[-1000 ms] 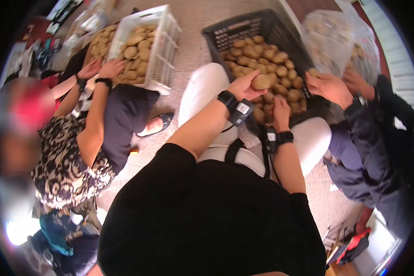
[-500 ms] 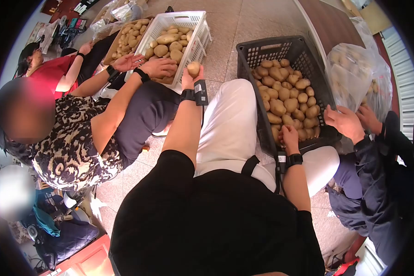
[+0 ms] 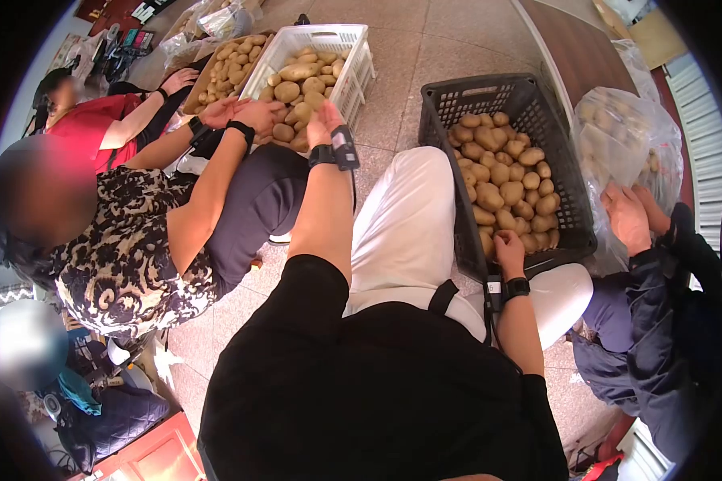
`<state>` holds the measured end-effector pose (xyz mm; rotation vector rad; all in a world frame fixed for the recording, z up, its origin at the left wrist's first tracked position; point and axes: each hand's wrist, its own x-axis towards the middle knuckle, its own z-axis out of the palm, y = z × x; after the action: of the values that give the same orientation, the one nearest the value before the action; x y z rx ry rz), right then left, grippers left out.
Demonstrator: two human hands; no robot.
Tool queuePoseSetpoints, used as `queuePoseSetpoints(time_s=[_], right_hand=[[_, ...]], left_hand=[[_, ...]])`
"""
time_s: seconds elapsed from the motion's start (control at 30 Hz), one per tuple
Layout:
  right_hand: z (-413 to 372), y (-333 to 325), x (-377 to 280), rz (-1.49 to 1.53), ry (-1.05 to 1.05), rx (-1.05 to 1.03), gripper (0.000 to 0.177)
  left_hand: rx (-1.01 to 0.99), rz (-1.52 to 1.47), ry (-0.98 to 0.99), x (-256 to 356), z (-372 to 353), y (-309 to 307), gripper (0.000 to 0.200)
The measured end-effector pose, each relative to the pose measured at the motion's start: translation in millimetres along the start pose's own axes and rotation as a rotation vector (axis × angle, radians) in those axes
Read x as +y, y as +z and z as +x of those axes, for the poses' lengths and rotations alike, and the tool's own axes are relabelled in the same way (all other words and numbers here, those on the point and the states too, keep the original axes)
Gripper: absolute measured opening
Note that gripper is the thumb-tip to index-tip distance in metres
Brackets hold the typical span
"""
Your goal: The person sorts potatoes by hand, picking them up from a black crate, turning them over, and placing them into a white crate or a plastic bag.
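My left hand [image 3: 324, 126] is at the near right corner of the white crate [image 3: 364, 72], fingers stretched out and apart beside the potatoes [image 3: 298, 71] in it. No potato shows in its grasp, though the palm is partly hidden. At the near end of the black crate [image 3: 456, 228], my right hand [image 3: 509, 250] reaches down among the potatoes [image 3: 512, 192]. Its fingers curl closed on a potato that is mostly hidden beneath them. Each wrist carries a black strap with a small device.
Left of me, a co-worker's hands [image 3: 253, 118] are by the white crate; a tan box of potatoes [image 3: 229, 68] stands beyond. At right, another person's hands [image 3: 627, 218] touch a clear plastic bag [image 3: 611, 136]. A brown panel [image 3: 573, 48] stands behind the black crate.
The potato that was in my left hand no longer shows there, and the hand has moved left against the crate. The left co-worker's hands have drawn back; the right person's hands have moved onto the bag.
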<state>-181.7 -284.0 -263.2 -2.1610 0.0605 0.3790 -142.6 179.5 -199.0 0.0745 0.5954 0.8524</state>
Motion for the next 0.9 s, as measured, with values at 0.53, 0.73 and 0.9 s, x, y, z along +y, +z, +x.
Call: queuePoseSetpoints(time_s=[0.53,0.73,0.9], right_hand=[[-8,3,-6,-0.39,-0.276,-0.203,0.047],[-18,-12,-40,-0.477,-0.129,-0.171,0.048],[3,-7,-24,-0.053,0.035,-0.054,0.057]], left_hand=[[-0.298,1.054,-1.108,-194,-212,-54,0.045],[-0.263,1.105,-1.106,-194,-211,-51,0.055],[-0.387,1.201,-1.121,-197,-207,-60,0.049]])
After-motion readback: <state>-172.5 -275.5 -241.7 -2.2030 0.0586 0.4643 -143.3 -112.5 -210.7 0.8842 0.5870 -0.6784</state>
